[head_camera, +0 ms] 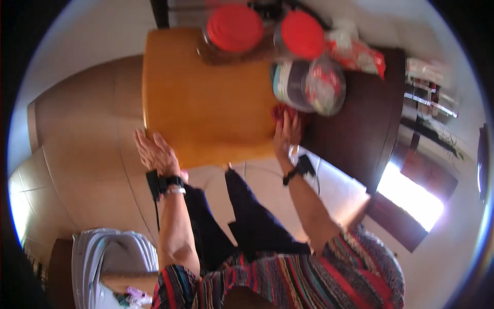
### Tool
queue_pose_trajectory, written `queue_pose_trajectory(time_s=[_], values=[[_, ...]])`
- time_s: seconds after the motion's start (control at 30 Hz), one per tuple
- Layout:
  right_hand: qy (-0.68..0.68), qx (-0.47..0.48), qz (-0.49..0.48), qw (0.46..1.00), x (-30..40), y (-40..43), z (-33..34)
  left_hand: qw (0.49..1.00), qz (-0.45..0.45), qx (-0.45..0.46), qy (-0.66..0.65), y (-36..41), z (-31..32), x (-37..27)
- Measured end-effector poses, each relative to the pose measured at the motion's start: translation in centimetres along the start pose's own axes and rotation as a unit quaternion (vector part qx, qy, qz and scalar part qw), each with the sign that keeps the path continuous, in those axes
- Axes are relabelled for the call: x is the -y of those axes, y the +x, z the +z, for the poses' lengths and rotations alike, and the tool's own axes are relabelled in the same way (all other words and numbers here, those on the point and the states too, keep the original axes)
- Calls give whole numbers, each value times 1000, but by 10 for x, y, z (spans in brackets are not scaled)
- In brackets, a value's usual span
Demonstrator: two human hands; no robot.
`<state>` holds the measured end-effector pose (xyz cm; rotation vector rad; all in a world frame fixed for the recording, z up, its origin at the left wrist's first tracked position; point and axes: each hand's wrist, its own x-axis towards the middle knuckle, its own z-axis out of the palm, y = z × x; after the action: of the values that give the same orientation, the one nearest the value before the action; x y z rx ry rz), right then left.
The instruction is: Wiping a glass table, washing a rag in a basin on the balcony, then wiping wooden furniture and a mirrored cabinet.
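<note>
My left hand (159, 153) is at the near left corner of an orange-brown wooden tabletop (208, 112). Its fingers are extended along the edge, and nothing shows in its grasp. On the tabletop's right side, my right hand (287, 133) has its fingertips on a crumpled dark red cloth (281, 112). The palm side of this hand is hidden. Just beyond the cloth lies or leans a large clear container (324, 89) with dark contents and a printed label; blur obscures its exact tilt.
Two jars with red lids, a larger jar (235, 29) and a smaller jar (302, 34), stand along the far side. Beside them is a red and white plastic packet (359, 56). A dark brown table (359, 119) adjoins on the right. Grey-white stacked tubs (87, 262) sit at lower left.
</note>
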<state>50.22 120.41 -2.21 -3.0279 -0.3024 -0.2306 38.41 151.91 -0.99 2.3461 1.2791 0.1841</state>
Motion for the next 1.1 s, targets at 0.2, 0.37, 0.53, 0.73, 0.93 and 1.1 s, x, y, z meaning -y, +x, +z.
queue_pose_trajectory(time_s=[0.2, 0.37, 0.53, 0.73, 0.93, 1.1], values=[[117, 66, -40, 990, 79, -52, -14, 999, -46, -12, 8, 4, -9, 15], [304, 170, -168, 922, 179, -42, -32, 999, -47, 6, 25, 4, -8, 13], [625, 404, 98, 660, 218, 23, -52, 998, -48, 26, 17, 0, -4, 2], [560, 129, 45, 817, 185, 185, -194, 997, -49, 1, 51, 2, -1, 15], [137, 37, -172, 975, 144, 281, -167, 997, -54, 36, 35, 2, -2, 7], [56, 21, -202, 977, 172, 276, -151, 997, -57, 43, 34, 3, -8, 11]])
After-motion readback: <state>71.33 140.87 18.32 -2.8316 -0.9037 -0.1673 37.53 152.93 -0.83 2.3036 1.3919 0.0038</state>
